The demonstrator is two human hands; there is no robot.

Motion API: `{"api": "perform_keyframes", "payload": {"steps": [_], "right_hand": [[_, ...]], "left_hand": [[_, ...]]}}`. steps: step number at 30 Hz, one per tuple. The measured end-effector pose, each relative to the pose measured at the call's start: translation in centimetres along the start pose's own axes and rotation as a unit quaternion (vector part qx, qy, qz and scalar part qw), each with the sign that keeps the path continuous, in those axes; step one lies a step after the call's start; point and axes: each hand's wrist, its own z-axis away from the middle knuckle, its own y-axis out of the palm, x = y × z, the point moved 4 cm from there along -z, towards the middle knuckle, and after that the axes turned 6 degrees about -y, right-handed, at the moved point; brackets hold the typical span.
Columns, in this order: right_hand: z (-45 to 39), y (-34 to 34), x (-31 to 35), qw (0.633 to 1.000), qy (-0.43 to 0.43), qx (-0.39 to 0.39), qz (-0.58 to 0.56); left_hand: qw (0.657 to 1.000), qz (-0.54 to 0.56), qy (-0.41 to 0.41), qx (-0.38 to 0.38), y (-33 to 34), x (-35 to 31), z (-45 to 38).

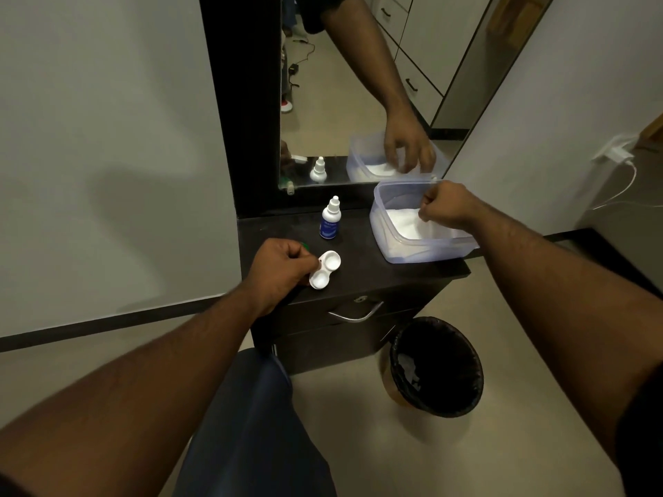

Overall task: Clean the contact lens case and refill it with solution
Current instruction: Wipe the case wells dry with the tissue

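Left hand (pixel 278 269) pinching lens case (pixel 325 269) (uncapped)

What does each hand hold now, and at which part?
The left hand pinches the open white lens case at its left edge. The right hand pinches white tissue inside the plastic container, near its top.

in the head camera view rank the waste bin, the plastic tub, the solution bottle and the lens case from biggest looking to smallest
1. Waste bin, though it sits lower, so nearness may skew this
2. Plastic tub, close behind
3 and 4. Solution bottle and lens case look about alike, too close to rank
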Motion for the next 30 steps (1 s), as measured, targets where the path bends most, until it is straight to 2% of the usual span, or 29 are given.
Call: {"api": "perform_keyframes", "payload": {"steps": [5, 8, 11, 14, 24, 30], "right_hand": [[0.8, -1.0, 1.3, 0.993, -0.044, 0.004, -0.114], [0.9, -0.4, 2.0, 0.981, -0.034, 0.051, -0.184], [0.7, 0.7, 2.6, 0.985, -0.046, 0.104, -0.13], [0.4, 1.2, 2.9, 0.986, -0.044, 0.118, -0.108], [0.6, 2.3, 2.9, 0.982, 0.027, 0.097, -0.158], [1.0, 1.6, 3.4, 0.986, 0.063, 0.053, -0.145]], "left_hand": [[1.0, -0.011, 0.002, -0.003, 0.0, -0.2, 0.1], [1.0, -0.008, -0.003, -0.006, 0.0, -0.2, 0.2], [1.0, -0.015, 0.003, -0.006, 0.1, -0.5, 0.4], [1.0, -0.021, 0.007, -0.006, 0.0, -0.6, 0.5], [1.0, -0.021, 0.006, 0.002, -0.1, -0.5, 0.5], [1.0, -0.021, 0.015, 0.001, -0.1, -0.5, 0.6]]}}
